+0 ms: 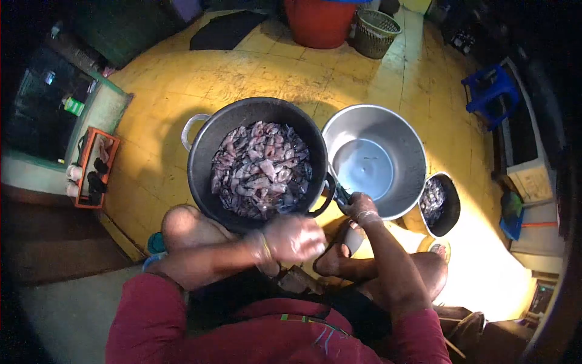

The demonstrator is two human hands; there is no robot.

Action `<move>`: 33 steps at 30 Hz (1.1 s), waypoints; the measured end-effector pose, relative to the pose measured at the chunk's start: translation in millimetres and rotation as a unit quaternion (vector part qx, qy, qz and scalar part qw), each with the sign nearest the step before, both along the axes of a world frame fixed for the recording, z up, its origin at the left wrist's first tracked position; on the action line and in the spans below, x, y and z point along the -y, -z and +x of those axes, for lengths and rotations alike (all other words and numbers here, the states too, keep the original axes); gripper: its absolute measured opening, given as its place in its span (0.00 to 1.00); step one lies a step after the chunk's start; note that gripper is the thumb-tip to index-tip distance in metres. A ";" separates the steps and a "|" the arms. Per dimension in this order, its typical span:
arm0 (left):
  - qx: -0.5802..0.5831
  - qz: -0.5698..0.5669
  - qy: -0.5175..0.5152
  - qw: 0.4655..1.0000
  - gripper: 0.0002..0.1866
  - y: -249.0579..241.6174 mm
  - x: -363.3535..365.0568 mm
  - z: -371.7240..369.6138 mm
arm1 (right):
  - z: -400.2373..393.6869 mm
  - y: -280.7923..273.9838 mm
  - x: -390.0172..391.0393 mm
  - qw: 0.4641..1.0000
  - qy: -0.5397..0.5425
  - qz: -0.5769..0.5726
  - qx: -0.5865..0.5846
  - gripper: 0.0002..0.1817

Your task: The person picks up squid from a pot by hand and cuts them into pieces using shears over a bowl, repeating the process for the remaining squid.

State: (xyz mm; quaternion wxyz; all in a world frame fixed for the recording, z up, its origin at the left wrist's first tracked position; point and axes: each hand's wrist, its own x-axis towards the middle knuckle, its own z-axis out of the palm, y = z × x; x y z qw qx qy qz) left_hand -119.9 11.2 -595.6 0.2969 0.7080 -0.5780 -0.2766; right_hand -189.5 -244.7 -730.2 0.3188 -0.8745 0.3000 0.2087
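A big black pot point(203, 155) stands in front of me, its bottom covered with a heap of glistening pinkish-purple squid point(264, 167). Over the pot's near rim is my left hand point(294, 239) in a clear plastic glove, fingers curled and partly blurred; what they hold, if anything, does not show. My right hand point(362, 208), gloved too, is closed round the dark handle of a knife point(341, 193) between the two pots. Its blade points away from me. Beside it is a wide silver pot point(403, 130) with a little cloudy liquid at the bottom.
A smaller dark bucket point(450, 221) with more squid stands at right. Farther off are a red tub point(318, 24), a woven basket point(377, 36) and a blue plastic stool point(492, 94). At left is an orange rack point(91, 176) with shoes. Yellow tiles point(157, 109) cover the floor.
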 end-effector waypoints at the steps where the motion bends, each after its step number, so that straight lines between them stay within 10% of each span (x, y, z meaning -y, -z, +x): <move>1: -0.050 0.053 0.047 0.996 0.17 11.7 2.1 -19.7 | 1.7 -1.8 -2.5 1.000 -0.004 -0.017 0.011 0.21; 3: -0.102 0.106 0.097 0.984 0.17 59.2 8.4 -58.7 | 1.9 -8.0 -7.3 0.997 -0.031 -0.069 0.024 0.19; 6: -0.143 0.197 -0.097 0.965 0.21 186.6 17.5 -75.7 | 6.6 -17.4 -13.6 0.995 -0.051 -0.079 0.013 0.19; 10: 0.241 0.086 -0.421 0.870 0.29 310.7 37.5 -42.7 | 11.7 -14.3 -14.2 0.994 -0.048 -0.099 -0.012 0.22; 23: -0.062 0.154 -0.186 0.968 0.28 220.9 28.8 -38.8 | -0.8 -22.7 -17.8 0.996 -0.023 -0.087 -0.009 0.24; 33: 0.202 0.193 -0.287 0.916 0.28 263.6 87.4 76.8 | -28.2 7.5 -10.3 0.994 -0.014 -0.112 0.015 0.22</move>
